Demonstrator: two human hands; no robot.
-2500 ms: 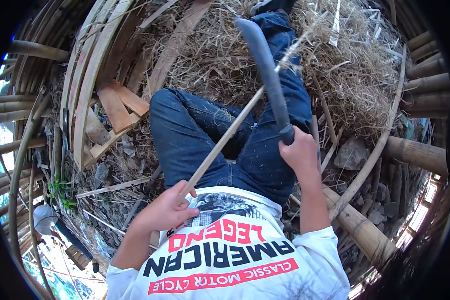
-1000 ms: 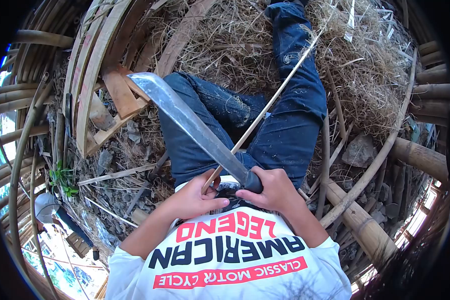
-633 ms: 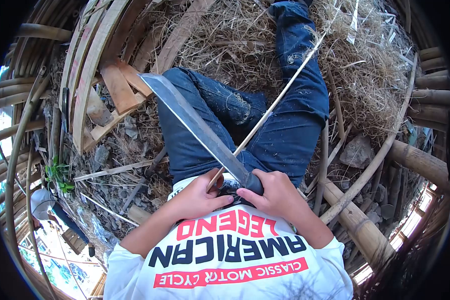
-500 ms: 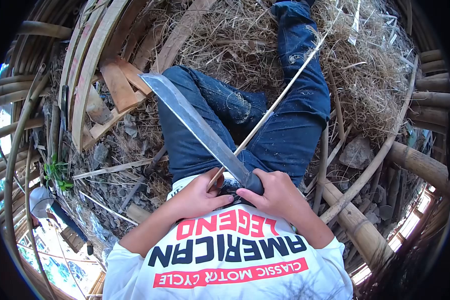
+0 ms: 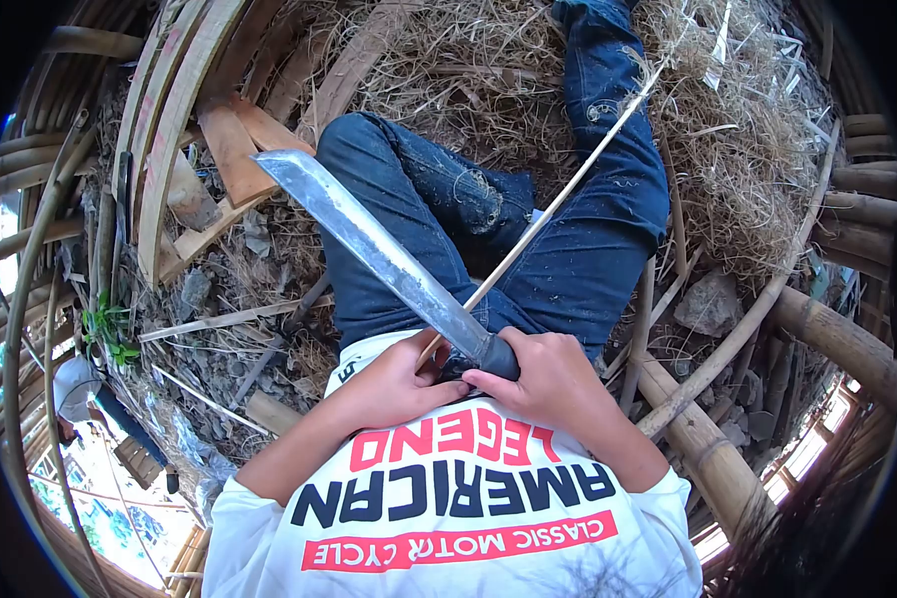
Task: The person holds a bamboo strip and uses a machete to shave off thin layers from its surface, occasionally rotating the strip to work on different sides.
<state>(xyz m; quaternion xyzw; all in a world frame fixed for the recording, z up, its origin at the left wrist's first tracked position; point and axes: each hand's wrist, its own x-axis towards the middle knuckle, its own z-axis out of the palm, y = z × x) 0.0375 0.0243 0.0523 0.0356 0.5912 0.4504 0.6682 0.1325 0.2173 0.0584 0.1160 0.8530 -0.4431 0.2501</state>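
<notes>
A machete (image 5: 374, 244) lies slantwise over my lap, its broad metal blade pointing to the upper left. My right hand (image 5: 543, 374) is closed around its dark handle (image 5: 498, 359). In my left hand (image 5: 399, 384), close to my waist, is the lower end of a thin bamboo strip (image 5: 558, 207). The strip runs up along my outstretched leg and frays at its far tip. Near my hands the blade crosses over the strip, hiding a short piece of it. Both hands are side by side against my white shirt (image 5: 448, 548).
Dry shavings (image 5: 738, 169) are heaped at the upper right. Wooden planks (image 5: 184, 120) and stones (image 5: 710, 304) lie about my legs. Thick bamboo poles (image 5: 713, 448) run along the right side. At the left, another person (image 5: 75, 394) in a pale hat shows beyond the slatted wall.
The machete's tip has swung a little to the left, and its blade has turned to show more of its flat face. Both hands keep their hold near my waist.
</notes>
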